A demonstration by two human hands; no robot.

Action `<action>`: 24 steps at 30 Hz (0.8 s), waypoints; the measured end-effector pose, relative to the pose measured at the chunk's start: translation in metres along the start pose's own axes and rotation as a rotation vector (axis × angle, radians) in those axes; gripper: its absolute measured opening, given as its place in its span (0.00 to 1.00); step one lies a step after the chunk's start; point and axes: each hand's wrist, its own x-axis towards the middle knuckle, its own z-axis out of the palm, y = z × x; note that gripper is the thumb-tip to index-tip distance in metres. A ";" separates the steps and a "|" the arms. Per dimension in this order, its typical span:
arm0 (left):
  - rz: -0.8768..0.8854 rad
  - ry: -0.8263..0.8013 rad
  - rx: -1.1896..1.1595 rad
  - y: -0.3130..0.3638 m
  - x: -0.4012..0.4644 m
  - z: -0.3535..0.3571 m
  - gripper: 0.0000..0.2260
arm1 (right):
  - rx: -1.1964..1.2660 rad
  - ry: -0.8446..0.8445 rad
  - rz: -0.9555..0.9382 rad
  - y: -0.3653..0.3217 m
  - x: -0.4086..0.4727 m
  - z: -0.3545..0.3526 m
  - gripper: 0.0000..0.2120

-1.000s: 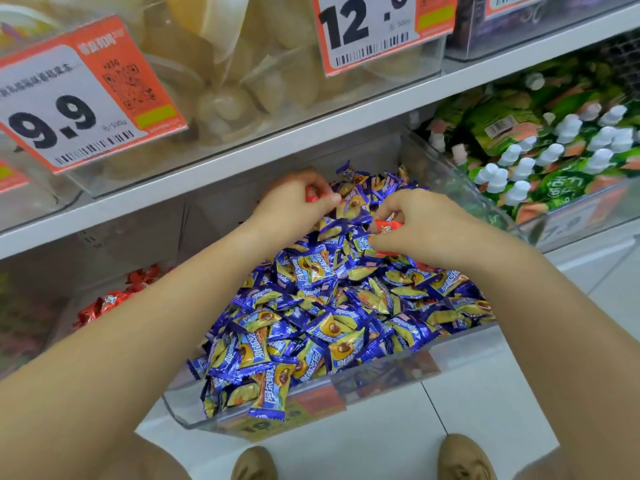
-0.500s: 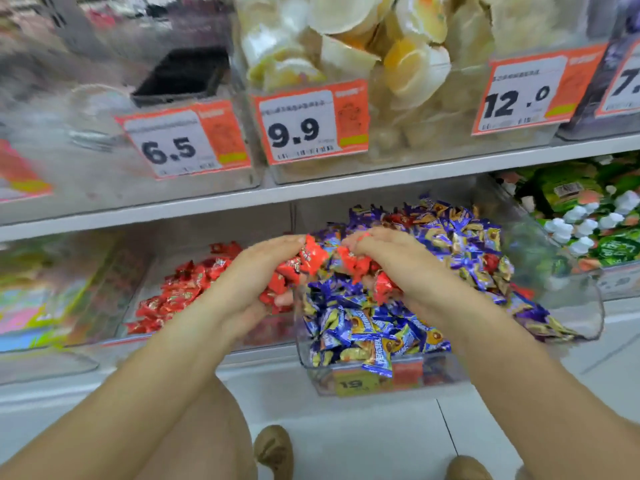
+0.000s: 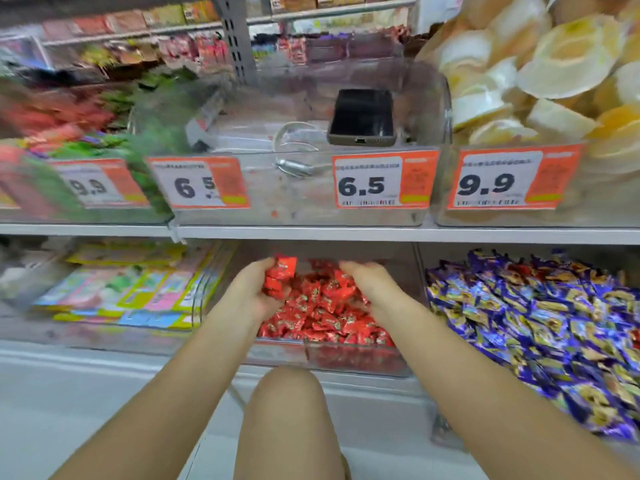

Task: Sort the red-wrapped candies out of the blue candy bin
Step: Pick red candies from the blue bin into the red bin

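Red candies, clear bin, lower shelf.
Left hand: fingers clamped on red candies. Right hand: fingers over red pile, closure indeterminate. Blue candy bin adjacent.

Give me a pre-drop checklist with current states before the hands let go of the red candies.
1. Left hand grips red-wrapped candies: ok.
2. Right hand contents: cannot tell, fingers hidden in the pile.
3. Both hands over the red candy bin, not the blue candy bin: ok.
4. No blue wrappers in the left-hand bunch: ok, as far as visible.
5. Blue bin free of red strays: cannot tell, image blurred.
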 end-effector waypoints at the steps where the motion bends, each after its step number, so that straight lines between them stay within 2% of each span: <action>1: 0.040 -0.072 0.049 0.001 0.007 -0.001 0.10 | 0.028 -0.024 0.031 -0.001 0.002 0.003 0.16; 3: 0.144 -0.138 0.266 0.002 0.017 -0.004 0.14 | 0.017 -0.050 0.045 -0.001 0.005 0.007 0.23; 6: 0.285 -0.163 0.653 -0.008 0.024 -0.006 0.14 | -0.082 -0.009 0.021 -0.005 0.004 0.001 0.21; 8: 0.419 -0.281 1.024 -0.023 0.021 0.001 0.17 | -0.452 0.006 -0.094 -0.011 -0.005 -0.013 0.16; 11: 0.670 -0.488 1.718 -0.058 0.017 0.016 0.33 | -1.277 -0.038 -0.421 -0.013 -0.030 -0.038 0.16; 13: 0.715 -0.528 1.999 -0.076 0.017 0.026 0.34 | -1.570 -0.017 -0.647 -0.005 -0.048 -0.057 0.16; 15: 0.672 -0.580 2.124 -0.087 0.024 0.031 0.33 | -1.655 0.019 -0.721 0.007 -0.056 -0.076 0.16; 19: 0.549 -0.660 2.210 -0.083 0.047 0.032 0.31 | -1.501 0.000 -0.524 0.012 -0.059 -0.098 0.20; 21: 0.595 -0.612 2.233 -0.072 0.061 0.023 0.28 | -1.433 -0.033 -0.503 0.011 -0.056 -0.098 0.19; 24: 0.679 -0.404 2.320 -0.055 0.083 0.005 0.28 | -1.419 -0.028 -0.478 0.013 -0.052 -0.097 0.19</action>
